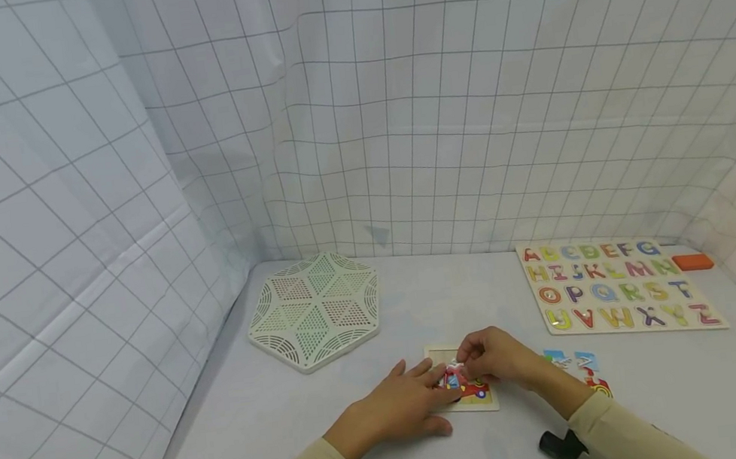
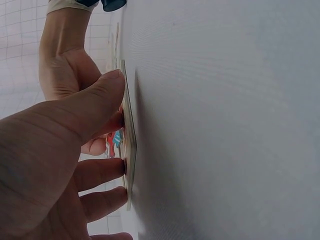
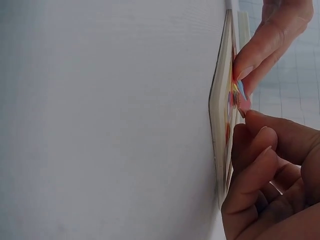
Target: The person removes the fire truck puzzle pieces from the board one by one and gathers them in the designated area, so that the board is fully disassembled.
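A small wooden picture puzzle board (image 1: 489,404) with a red vehicle lies on the table between both hands. My left hand (image 1: 407,404) rests on its left part, fingers stretched over the picture; the left wrist view has the fingertips at the board's edge (image 2: 131,150). From the upper right, my right hand (image 1: 500,357) pinches a small reddish puzzle piece (image 3: 243,105) between thumb and forefinger, tilted up at the board's surface. Fingers hide part of the picture. Right of the right wrist lie several loose puzzle pieces (image 1: 586,361), partly covered by the forearm.
A wooden alphabet board (image 1: 632,330) lies at the back right, an orange block (image 1: 693,263) by its corner. At the back left is a pale hexagonal board (image 1: 313,319) with patterned holes. Grid-lined white curtains (image 1: 426,139) wall the table. Black wrist mounts (image 1: 562,447) sit under the forearms.
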### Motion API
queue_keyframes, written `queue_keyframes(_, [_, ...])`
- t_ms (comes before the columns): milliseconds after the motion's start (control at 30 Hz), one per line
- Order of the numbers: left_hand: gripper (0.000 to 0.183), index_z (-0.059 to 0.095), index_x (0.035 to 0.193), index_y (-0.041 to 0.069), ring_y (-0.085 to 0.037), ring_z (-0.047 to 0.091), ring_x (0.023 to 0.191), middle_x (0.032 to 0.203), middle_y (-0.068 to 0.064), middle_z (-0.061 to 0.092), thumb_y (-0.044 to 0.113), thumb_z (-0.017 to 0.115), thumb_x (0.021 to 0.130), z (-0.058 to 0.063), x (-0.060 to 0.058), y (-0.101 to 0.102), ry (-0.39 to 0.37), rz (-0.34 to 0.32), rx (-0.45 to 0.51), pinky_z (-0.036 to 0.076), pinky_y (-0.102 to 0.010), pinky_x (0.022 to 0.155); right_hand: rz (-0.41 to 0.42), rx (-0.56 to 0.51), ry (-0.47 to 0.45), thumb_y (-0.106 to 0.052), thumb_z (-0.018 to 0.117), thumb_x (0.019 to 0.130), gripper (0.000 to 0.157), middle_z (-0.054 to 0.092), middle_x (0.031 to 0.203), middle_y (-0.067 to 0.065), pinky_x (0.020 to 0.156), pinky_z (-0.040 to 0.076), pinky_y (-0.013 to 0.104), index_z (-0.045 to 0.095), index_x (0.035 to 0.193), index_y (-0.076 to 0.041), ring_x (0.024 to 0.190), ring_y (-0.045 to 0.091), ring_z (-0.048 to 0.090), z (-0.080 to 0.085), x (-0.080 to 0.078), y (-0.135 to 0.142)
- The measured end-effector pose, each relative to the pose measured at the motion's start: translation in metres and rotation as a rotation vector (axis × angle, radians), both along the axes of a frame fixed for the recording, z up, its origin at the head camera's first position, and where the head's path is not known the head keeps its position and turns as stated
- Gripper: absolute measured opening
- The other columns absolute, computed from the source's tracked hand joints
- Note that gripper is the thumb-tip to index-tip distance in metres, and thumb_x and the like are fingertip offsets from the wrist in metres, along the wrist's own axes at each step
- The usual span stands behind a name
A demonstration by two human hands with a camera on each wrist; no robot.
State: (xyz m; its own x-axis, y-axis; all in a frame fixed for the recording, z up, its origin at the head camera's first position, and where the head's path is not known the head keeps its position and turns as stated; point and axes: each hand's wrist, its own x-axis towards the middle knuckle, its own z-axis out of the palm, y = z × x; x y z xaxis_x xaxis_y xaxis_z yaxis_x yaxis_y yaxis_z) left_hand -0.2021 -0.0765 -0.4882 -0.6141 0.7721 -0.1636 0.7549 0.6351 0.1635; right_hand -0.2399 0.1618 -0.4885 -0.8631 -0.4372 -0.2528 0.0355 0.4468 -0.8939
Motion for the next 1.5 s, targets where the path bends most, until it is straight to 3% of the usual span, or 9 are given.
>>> queue_keyframes(367, [0.058, 0.052, 0.150, 0.039, -0.028, 0.033, 0.151, 0.163, 0.000, 0.038, 0.057, 0.062, 0.095, 0.002, 0.001, 0.001, -0.043, 0.012, 0.010, 0.034, -0.063, 0.113, -0.036, 0.002, 0.019, -0.011, 0.076, 0.089, 0.016, 0.064, 0.079, 0.004, 0.050, 0.040, 0.024, 0.069, 0.101, -0.003, 0.057, 0.013, 0.050, -0.001, 0.001, 0.008])
queue_keyframes(533, [0.058, 0.051, 0.150, 0.041, -0.027, 0.031, 0.153, 0.163, 0.001, 0.037, 0.058, 0.061, 0.095, 0.002, 0.001, 0.000, -0.051, 0.016, 0.003, 0.034, -0.063, 0.113, -0.097, -0.004, 0.030, -0.015, 0.075, 0.091, 0.018, 0.064, 0.081, 0.005, 0.051, 0.042, 0.025, 0.070, 0.103, -0.004, 0.057, 0.015, 0.050, 0.005, 0.002, 0.023])
queue_keyframes(900, [0.057, 0.051, 0.149, 0.040, -0.027, 0.032, 0.152, 0.163, 0.002, 0.038, 0.055, 0.064, 0.095, 0.003, 0.004, 0.000, -0.059, 0.018, 0.002, 0.034, -0.062, 0.114, -0.231, -0.067, -0.047, -0.020, 0.071, 0.096, 0.033, 0.062, 0.088, 0.004, 0.053, 0.044, 0.025, 0.063, 0.117, 0.004, 0.061, 0.011, 0.048, 0.019, 0.018, 0.112])
queue_keyframes(1067, [0.058, 0.051, 0.150, 0.040, -0.027, 0.031, 0.152, 0.163, 0.002, 0.038, 0.055, 0.064, 0.095, 0.002, 0.004, -0.001, -0.061, 0.019, 0.005, 0.034, -0.062, 0.115, -0.180, -0.058, -0.102, -0.016, 0.067, 0.098, 0.030, 0.060, 0.085, 0.003, 0.051, 0.043, 0.024, 0.061, 0.117, 0.006, 0.058, 0.009, 0.047, 0.013, 0.031, 0.144])
queue_keyframes(1200, [0.057, 0.051, 0.149, 0.040, -0.027, 0.032, 0.152, 0.163, 0.001, 0.039, 0.055, 0.064, 0.096, 0.004, 0.003, -0.001, -0.050, 0.015, 0.001, 0.035, -0.061, 0.114, -0.139, -0.018, -0.129, -0.015, 0.069, 0.096, 0.024, 0.061, 0.078, 0.002, 0.050, 0.041, 0.022, 0.064, 0.110, 0.005, 0.055, 0.008, 0.047, 0.007, 0.036, 0.152])
queue_keyframes(1500, [0.056, 0.052, 0.149, 0.039, -0.028, 0.032, 0.152, 0.163, 0.001, 0.038, 0.056, 0.061, 0.097, 0.008, 0.000, -0.002, -0.036, -0.012, 0.003, 0.036, -0.061, 0.113, -0.128, 0.115, -0.040, -0.011, 0.071, 0.092, 0.019, 0.061, 0.074, 0.005, 0.048, 0.040, 0.025, 0.068, 0.105, 0.003, 0.057, 0.012, 0.049, 0.004, 0.041, 0.147])
